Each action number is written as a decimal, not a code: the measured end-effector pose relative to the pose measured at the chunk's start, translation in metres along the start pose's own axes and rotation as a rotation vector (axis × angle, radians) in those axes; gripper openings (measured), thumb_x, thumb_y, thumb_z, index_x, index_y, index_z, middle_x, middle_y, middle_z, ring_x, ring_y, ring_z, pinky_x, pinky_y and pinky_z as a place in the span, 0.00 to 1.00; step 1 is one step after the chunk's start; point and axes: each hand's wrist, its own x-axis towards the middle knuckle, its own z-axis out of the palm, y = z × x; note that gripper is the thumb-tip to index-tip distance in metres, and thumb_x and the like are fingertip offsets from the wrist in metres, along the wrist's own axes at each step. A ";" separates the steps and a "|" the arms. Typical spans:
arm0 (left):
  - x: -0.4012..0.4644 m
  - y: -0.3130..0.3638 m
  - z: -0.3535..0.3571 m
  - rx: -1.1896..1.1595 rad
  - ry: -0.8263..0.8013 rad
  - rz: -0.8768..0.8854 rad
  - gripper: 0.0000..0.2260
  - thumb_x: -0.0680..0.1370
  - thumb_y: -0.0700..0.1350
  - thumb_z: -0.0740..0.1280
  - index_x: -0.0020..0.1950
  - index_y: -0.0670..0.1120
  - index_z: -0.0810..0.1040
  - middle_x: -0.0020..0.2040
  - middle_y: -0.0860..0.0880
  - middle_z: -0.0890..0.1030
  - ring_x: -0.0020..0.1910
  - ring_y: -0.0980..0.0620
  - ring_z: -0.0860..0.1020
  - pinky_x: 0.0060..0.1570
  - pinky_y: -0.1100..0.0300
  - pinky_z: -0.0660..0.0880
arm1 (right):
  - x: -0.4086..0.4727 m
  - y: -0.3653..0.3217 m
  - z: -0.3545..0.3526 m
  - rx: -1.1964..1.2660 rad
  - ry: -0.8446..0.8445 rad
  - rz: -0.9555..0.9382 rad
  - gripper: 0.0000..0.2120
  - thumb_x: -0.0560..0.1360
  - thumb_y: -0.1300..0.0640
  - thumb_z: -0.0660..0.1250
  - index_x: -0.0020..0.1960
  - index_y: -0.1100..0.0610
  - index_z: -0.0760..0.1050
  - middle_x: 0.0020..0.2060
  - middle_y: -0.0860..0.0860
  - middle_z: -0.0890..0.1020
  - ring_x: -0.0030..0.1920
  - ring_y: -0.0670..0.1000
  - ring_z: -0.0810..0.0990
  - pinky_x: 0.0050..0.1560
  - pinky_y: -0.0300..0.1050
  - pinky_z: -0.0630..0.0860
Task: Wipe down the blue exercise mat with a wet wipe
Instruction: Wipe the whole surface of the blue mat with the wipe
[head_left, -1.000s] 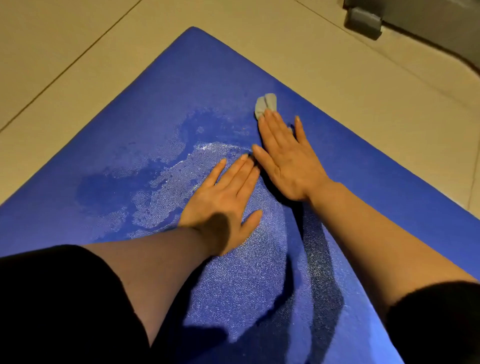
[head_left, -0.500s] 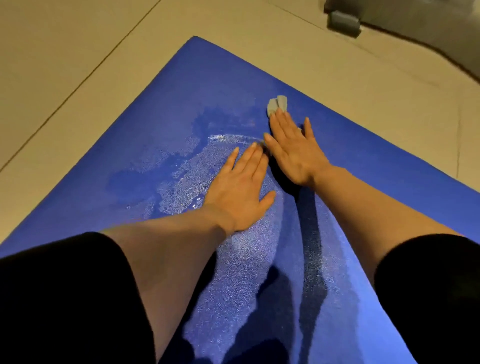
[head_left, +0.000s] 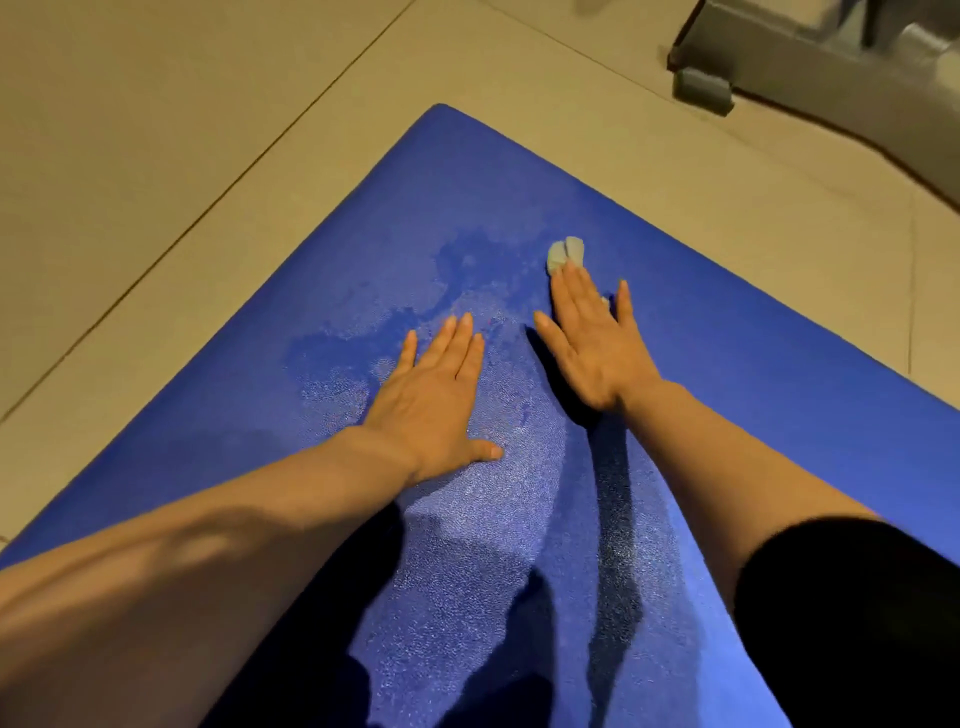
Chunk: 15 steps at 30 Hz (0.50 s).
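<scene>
Right hand (head_left: 597, 343) flat, fingers straight, pressing wipe (head_left: 565, 253) onto mat (head_left: 779, 374); wipe peeks beyond fingertips, toward far corner of mat; left hand (head_left: 436, 395) flat on mat, holding nothing; wipe likely soft, light, bunches easily; better pressed than pinched.

The floor (head_left: 156, 130) is made of big tan tiles. Thin dark lines (head_left: 249, 171) run between the tiles. One line goes slanting across the left side. Another line (head_left: 910, 291) runs down the right side. In the top right corner sits a gray thing (head_left: 810, 57) with a small gray foot (head_left: 702, 89) resting on the floor. The light is warm and a bit dim.
</scene>
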 end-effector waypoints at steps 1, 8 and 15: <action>0.000 0.000 -0.001 -0.006 -0.006 -0.001 0.52 0.73 0.68 0.63 0.78 0.43 0.34 0.77 0.45 0.32 0.76 0.49 0.33 0.75 0.46 0.36 | -0.017 0.007 0.002 -0.001 0.011 0.005 0.34 0.79 0.37 0.37 0.79 0.53 0.36 0.78 0.46 0.39 0.77 0.44 0.38 0.74 0.55 0.30; 0.005 0.003 -0.004 -0.020 -0.011 0.013 0.52 0.72 0.68 0.65 0.78 0.43 0.35 0.78 0.45 0.33 0.77 0.48 0.35 0.75 0.45 0.38 | 0.027 -0.030 0.002 -0.002 0.014 0.229 0.34 0.82 0.40 0.42 0.79 0.60 0.39 0.78 0.55 0.42 0.78 0.52 0.39 0.75 0.55 0.33; 0.002 -0.003 0.000 -0.014 -0.012 0.036 0.52 0.72 0.69 0.63 0.78 0.43 0.34 0.78 0.45 0.32 0.77 0.48 0.34 0.75 0.45 0.38 | 0.008 -0.023 0.004 -0.007 0.026 0.007 0.32 0.82 0.40 0.41 0.79 0.56 0.39 0.79 0.50 0.43 0.78 0.47 0.40 0.74 0.54 0.31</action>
